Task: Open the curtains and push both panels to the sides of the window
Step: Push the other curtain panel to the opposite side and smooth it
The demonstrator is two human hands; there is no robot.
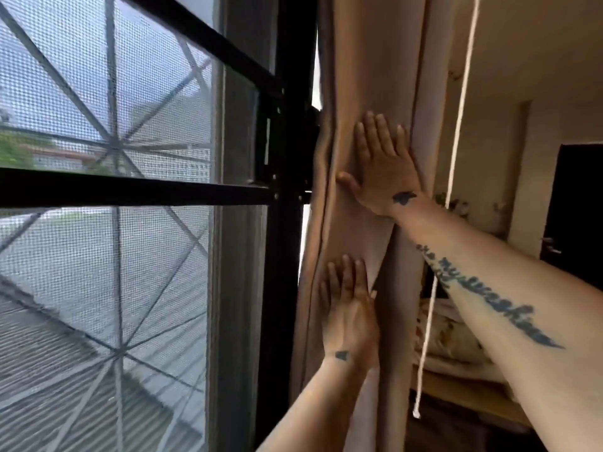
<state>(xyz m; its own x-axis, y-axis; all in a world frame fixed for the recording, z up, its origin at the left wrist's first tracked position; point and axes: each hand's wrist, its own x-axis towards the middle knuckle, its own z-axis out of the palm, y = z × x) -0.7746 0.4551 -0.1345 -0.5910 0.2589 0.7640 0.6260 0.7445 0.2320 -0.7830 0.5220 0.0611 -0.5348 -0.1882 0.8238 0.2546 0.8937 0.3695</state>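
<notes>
Left hand (349, 308) and right hand (381, 164), fingers straight, press flat against the bunched beige curtain (375, 60) beside the black window frame (287, 93).

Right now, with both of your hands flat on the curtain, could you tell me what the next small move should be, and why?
Probably push the curtain panel a little further right, toward the wall. The right hand and left hand press flat on its bunched folds, but its left hem overlaps the black window frame. Mind the white cord hanging just right of it.
</notes>
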